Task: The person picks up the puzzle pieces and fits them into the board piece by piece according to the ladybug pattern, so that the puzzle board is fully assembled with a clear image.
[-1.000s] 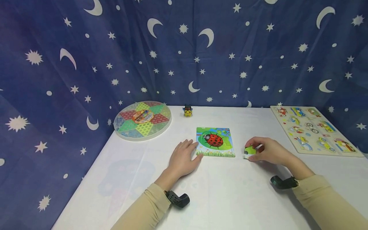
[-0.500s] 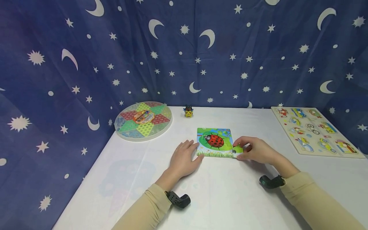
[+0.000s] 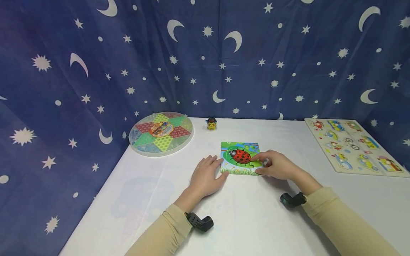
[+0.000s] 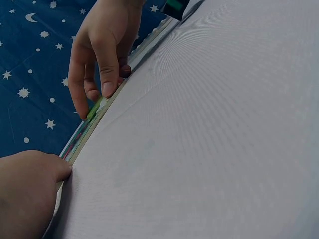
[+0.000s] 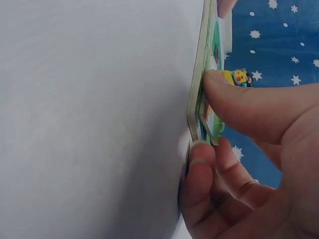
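Note:
A square ladybug jigsaw puzzle (image 3: pixel 240 156) lies flat on the white table in the head view. My left hand (image 3: pixel 206 177) rests at its left edge, fingers extended, thumb at the lower left corner. Over the lower right corner, my right hand (image 3: pixel 278 165) pinches a small green puzzle piece (image 3: pixel 257 164) between thumb and fingers. In the right wrist view that puzzle piece (image 5: pixel 216 130) tilts against the board's corner. My fingers hide much of the piece, so whether it sits in its slot is unclear.
A round Chinese checkers board (image 3: pixel 161 134) stands at the back left of the table (image 3: pixel 243 213). Behind the puzzle is a small yellow figurine (image 3: pixel 211 123). At the right lies a wooden vehicle puzzle board (image 3: pixel 355 147). A starry blue curtain (image 3: pixel 192 46) hangs behind.
My right hand has carried the puzzle piece leftward from beside the jigsaw puzzle onto its lower right corner. My left hand has stayed at the left edge.

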Motion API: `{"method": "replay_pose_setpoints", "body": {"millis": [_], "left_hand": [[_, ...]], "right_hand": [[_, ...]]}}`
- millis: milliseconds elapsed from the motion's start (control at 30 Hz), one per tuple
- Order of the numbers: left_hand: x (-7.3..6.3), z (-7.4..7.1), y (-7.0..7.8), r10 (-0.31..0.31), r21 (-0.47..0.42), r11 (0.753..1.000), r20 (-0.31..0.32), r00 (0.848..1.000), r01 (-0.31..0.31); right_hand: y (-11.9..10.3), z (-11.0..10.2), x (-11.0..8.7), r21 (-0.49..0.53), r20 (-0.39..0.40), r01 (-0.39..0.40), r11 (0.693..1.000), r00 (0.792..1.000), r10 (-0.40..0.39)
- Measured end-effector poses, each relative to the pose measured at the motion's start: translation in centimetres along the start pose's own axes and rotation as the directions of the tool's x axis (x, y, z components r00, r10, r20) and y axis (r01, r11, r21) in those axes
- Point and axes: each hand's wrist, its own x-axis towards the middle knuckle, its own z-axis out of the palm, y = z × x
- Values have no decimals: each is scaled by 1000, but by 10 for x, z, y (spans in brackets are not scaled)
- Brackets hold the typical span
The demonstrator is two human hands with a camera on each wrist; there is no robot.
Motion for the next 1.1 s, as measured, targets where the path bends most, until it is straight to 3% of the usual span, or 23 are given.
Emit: {"method": "replay_pose_setpoints", "body": {"millis": [367, 633, 767, 1000, 1100], "left_hand": [[0, -1, 1, -1, 0, 1000, 14, 1000, 1], [0, -3, -1, 5, -8, 1000, 16, 1000, -5], [0, -3, -2, 2, -13, 1000, 19, 1000, -2], [-2, -5, -8, -20, -6, 1000, 2, 1000, 20], [-4, -5, -12, -30, -7, 1000, -3, 1000, 30]], "right_hand": [[-12, -1, -1, -20, 9, -10, 1000, 1000, 11], [-24, 4, -2, -195, -11, 16, 981, 1000, -18], [-35, 10, -8, -341, -24, 33, 939, 999, -44], [-55, 26, -14, -562, -34, 49, 826, 996, -83], [-61, 32, -13, -580, -31, 37, 813, 997, -68]]}}
